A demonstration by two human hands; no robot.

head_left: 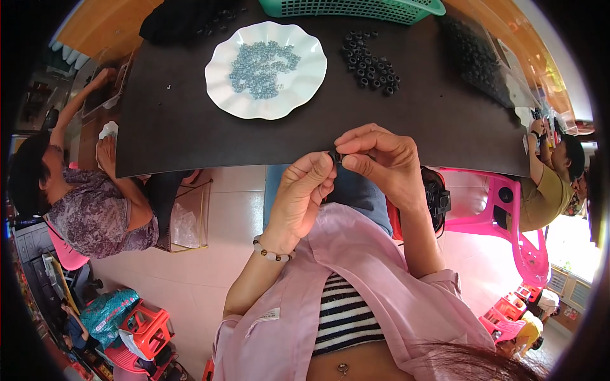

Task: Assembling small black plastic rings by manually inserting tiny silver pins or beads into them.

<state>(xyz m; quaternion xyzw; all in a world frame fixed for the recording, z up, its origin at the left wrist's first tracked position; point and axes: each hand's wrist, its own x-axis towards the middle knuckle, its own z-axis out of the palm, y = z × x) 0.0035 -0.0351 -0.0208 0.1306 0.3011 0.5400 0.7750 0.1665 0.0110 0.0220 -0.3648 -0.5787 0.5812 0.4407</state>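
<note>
My left hand (pixel 304 193) and my right hand (pixel 384 159) meet just below the front edge of the dark table (pixel 178 127). Between their fingertips they pinch one small black ring-shaped part (pixel 335 156), mostly hidden by the fingers. A bead bracelet sits on my left wrist. Farther back on the table stands a white scalloped plate (pixel 311 82) holding several small silvery washers (pixel 264 66). To its right lies a loose heap of black rubber rings (pixel 370 63).
A green plastic basket (pixel 356 7) stands at the table's far edge. A clear bag of black parts (pixel 483 57) lies at the right. One person sits at the left (pixel 82 203), another at the right (pixel 553 178). Pink and red plastic stools (pixel 508 216) stand around.
</note>
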